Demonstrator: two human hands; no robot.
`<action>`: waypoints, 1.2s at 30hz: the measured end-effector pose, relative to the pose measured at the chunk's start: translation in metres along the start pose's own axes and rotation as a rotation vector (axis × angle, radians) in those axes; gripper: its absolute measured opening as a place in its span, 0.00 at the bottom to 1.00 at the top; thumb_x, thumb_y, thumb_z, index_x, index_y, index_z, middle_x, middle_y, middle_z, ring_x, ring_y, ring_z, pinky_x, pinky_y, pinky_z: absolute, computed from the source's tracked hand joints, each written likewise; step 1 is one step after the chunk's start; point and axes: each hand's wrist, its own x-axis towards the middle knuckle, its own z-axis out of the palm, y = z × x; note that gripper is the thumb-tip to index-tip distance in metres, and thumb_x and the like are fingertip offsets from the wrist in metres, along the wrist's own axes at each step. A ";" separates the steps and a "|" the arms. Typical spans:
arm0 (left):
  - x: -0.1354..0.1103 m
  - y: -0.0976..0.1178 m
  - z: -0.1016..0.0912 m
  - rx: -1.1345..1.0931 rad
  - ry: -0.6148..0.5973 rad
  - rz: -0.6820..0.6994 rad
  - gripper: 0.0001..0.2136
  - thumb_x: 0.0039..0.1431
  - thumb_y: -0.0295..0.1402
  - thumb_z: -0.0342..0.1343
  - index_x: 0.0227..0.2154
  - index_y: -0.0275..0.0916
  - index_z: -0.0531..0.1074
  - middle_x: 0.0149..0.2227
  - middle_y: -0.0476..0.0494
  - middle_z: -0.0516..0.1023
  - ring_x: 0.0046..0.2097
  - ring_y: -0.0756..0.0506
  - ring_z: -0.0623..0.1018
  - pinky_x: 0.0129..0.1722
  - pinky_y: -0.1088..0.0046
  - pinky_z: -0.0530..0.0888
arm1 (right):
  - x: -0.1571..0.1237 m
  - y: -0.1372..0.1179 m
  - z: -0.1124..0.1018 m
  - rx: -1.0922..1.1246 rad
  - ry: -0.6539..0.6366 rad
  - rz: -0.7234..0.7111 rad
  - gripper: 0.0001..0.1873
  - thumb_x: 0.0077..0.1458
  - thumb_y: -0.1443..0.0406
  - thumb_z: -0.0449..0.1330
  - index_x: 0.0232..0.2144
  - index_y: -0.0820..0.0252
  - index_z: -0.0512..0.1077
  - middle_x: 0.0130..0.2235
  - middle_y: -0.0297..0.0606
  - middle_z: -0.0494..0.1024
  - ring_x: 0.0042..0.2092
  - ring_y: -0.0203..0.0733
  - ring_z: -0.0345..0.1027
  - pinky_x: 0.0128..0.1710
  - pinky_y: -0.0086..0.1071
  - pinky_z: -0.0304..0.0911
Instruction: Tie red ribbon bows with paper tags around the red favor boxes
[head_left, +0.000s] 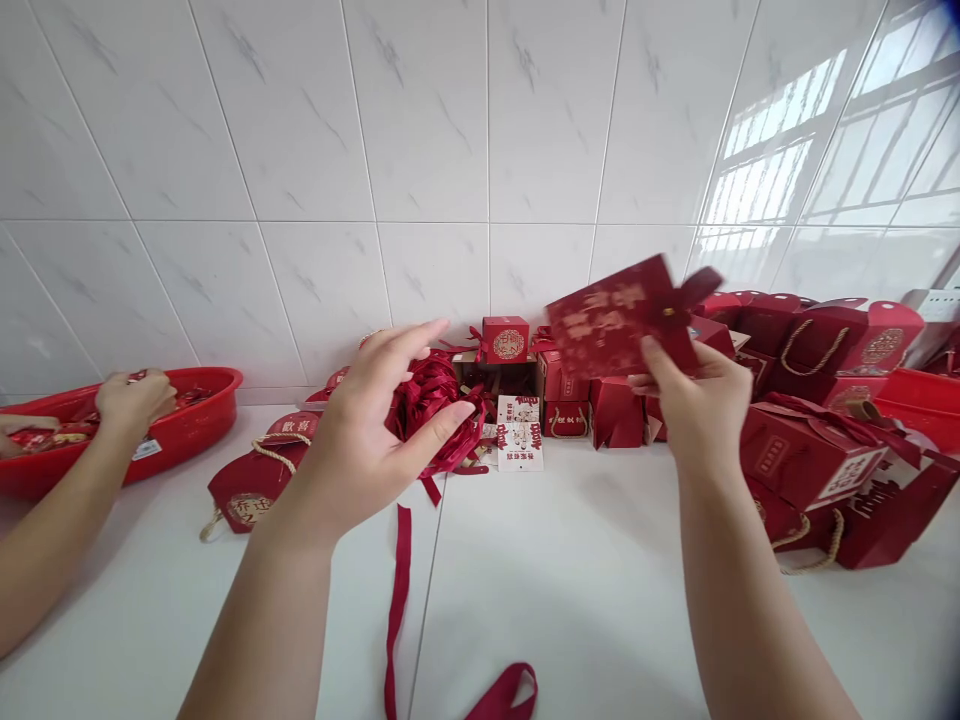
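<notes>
My right hand [697,400] is raised over the white table and pinches a flat red printed box blank [619,318], which is blurred by motion. My left hand [371,425] hovers open, fingers spread, just in front of a heap of red ribbons [439,410]. It holds nothing. A loose red ribbon [397,600] lies on the table below it, running toward the near edge.
Folded red gift boxes with rope handles [817,450] crowd the right side and the back wall. A small red box [505,339] stands at the back. Another person's hand [131,400] reaches into a red tub [180,425] at the left. A flat red bag [255,480] lies nearby.
</notes>
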 end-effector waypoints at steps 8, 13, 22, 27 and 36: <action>0.001 0.005 0.000 0.003 -0.022 0.025 0.19 0.58 0.33 0.58 0.53 0.45 0.67 0.55 0.45 0.68 0.54 0.42 0.71 0.54 0.62 0.73 | 0.041 0.090 -0.013 0.092 0.211 0.047 0.15 0.46 0.56 0.64 0.30 0.63 0.74 0.26 0.36 0.75 0.27 0.41 0.75 0.30 0.35 0.75; 0.001 0.007 0.006 -0.014 -0.019 0.027 0.20 0.58 0.32 0.57 0.54 0.46 0.65 0.56 0.44 0.67 0.53 0.42 0.71 0.53 0.61 0.73 | 0.037 0.117 0.000 0.169 0.134 0.088 0.35 0.47 0.60 0.62 0.57 0.63 0.63 0.60 0.52 0.64 0.52 0.46 0.70 0.54 0.41 0.66; 0.000 0.006 0.007 0.001 -0.060 0.003 0.21 0.58 0.33 0.57 0.55 0.46 0.64 0.57 0.45 0.66 0.55 0.41 0.70 0.54 0.61 0.72 | 0.028 0.102 0.006 0.104 0.131 0.154 0.30 0.48 0.64 0.58 0.55 0.63 0.64 0.60 0.50 0.63 0.57 0.46 0.65 0.55 0.41 0.63; 0.001 0.000 0.007 0.064 -0.056 -0.058 0.20 0.58 0.37 0.56 0.54 0.47 0.66 0.56 0.45 0.67 0.53 0.41 0.71 0.53 0.61 0.72 | 0.018 0.088 0.022 0.073 0.063 0.139 0.25 0.48 0.62 0.57 0.51 0.60 0.65 0.56 0.47 0.67 0.49 0.43 0.68 0.45 0.37 0.69; -0.003 -0.067 0.030 0.369 -0.598 -0.585 0.07 0.54 0.37 0.54 0.32 0.44 0.74 0.34 0.48 0.80 0.32 0.45 0.78 0.26 0.74 0.69 | -0.074 0.116 0.087 -0.186 -0.745 0.058 0.08 0.46 0.71 0.56 0.28 0.59 0.75 0.33 0.37 0.78 0.33 0.39 0.70 0.40 0.35 0.66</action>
